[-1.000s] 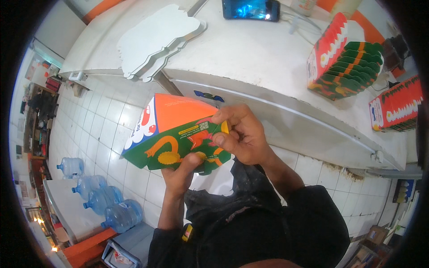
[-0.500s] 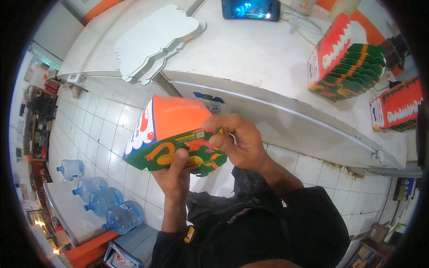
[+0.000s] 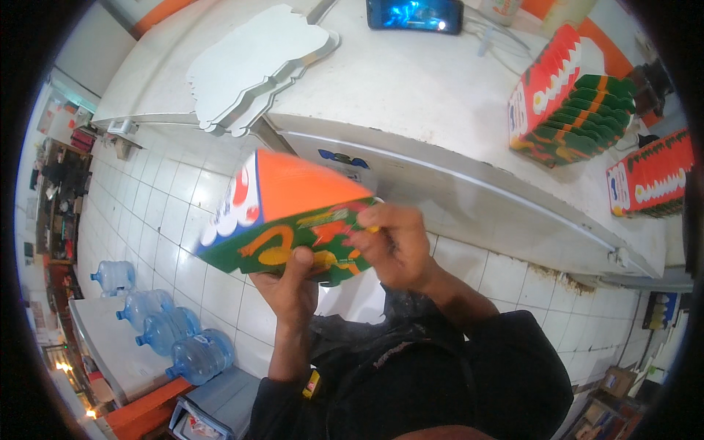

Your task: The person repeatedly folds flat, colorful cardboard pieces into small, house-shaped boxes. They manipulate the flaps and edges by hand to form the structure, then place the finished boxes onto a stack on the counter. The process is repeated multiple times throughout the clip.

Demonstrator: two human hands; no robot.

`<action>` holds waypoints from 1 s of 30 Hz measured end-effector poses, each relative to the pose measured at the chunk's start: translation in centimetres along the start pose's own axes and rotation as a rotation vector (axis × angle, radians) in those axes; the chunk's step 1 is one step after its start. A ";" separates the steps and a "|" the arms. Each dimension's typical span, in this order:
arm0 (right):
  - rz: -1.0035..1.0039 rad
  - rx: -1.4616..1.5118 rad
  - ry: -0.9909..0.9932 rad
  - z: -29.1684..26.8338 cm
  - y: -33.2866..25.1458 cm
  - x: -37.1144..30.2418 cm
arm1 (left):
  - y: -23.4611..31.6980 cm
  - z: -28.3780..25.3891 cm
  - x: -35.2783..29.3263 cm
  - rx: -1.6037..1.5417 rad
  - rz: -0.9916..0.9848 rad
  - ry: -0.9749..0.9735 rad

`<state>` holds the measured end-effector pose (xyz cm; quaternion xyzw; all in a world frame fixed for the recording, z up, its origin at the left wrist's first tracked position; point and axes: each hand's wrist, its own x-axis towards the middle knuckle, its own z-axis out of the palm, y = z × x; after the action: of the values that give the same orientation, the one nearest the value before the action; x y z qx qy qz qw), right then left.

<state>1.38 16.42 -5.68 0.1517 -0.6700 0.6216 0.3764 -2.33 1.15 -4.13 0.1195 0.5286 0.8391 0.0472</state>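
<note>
Between my hands, in front of the counter's edge, is a printed cardboard food box point(image 3: 312, 189) with orange, green and white-blue faces. My left hand point(image 3: 292, 282) grips its lower green side, thumb lying on the print and the fingers hidden beneath. At the box's right end, my right hand point(image 3: 396, 246) pinches the edge between thumb and fingers; it is slightly blurred. On the counter at the right stand a nested stack of red and green boxes point(image 3: 568, 110) and a second such stack point(image 3: 649, 176).
A pile of flat white cut-out card sheets point(image 3: 257, 66) lies on the white counter point(image 3: 381, 88). Behind it are a lit phone point(image 3: 415, 15) and a cable. Several large blue water bottles point(image 3: 202, 356) stand at lower left, near a grey bin point(image 3: 216, 403).
The box has tilted a little in my hands, its orange face now stretching further right. My right hand has shifted slightly along the box's right end, still pinching it.
</note>
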 end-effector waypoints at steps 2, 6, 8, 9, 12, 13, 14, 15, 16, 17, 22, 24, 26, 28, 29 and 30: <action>0.051 0.234 0.202 1.7 0.1 0.5 | -0.1 0.6 0.0 0.020 0.065 0.038; 0.135 0.038 -0.068 -0.3 -0.2 0.3 | 0.3 0.5 0.3 0.104 0.111 0.101; 0.055 -0.158 -0.116 -2.0 -0.2 0.6 | 1.4 -0.6 0.9 0.107 0.045 -0.011; 0.014 -0.256 -0.141 -2.7 -0.2 1.0 | 2.0 -1.0 1.1 0.207 0.018 -0.070; -0.222 -0.416 -0.182 -4.0 -0.4 3.4 | 3.8 -1.2 1.5 0.454 -0.054 -0.247; -0.246 -0.421 -0.224 -3.9 -0.9 4.3 | 4.3 -1.2 1.4 0.461 -0.109 -0.319; -0.270 -0.426 -0.267 -3.6 -1.6 5.3 | 4.6 -1.2 1.4 0.465 -0.165 -0.390; -0.295 -0.430 -0.311 -3.3 -1.9 5.9 | 4.9 -1.0 1.5 0.514 -0.125 -0.462; -0.275 -0.452 -0.330 -2.9 -2.0 5.9 | 5.0 -1.1 1.5 0.554 -0.117 -0.497; -0.255 -0.471 -0.350 -2.5 -2.0 5.8 | 5.2 -1.3 1.6 0.594 -0.109 -0.530; -0.157 -0.425 -0.365 -2.6 -1.4 5.2 | 5.7 -0.9 2.9 0.672 -0.155 -0.629; -0.123 -0.388 -0.378 -2.9 -1.3 5.0 | 5.6 -0.7 2.9 0.596 -0.267 -0.579; -0.080 -0.313 -0.344 -2.7 -1.6 5.2 | 5.5 -0.9 3.4 0.608 -0.185 -0.656; -0.035 -0.226 -0.339 -2.9 -1.5 5.2 | 5.5 -1.1 3.7 0.629 -0.181 -0.706; -0.030 -0.208 -0.328 -3.0 -1.4 5.1 | 5.4 -1.1 3.8 0.602 -0.190 -0.694; -0.026 -0.190 -0.316 -2.8 -1.2 4.9 | 5.4 -1.1 3.8 0.574 -0.199 -0.684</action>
<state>-0.21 20.12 -1.57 0.2198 -0.7744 0.5192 0.2870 -6.00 -1.40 0.82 0.3464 0.7028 0.5623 0.2645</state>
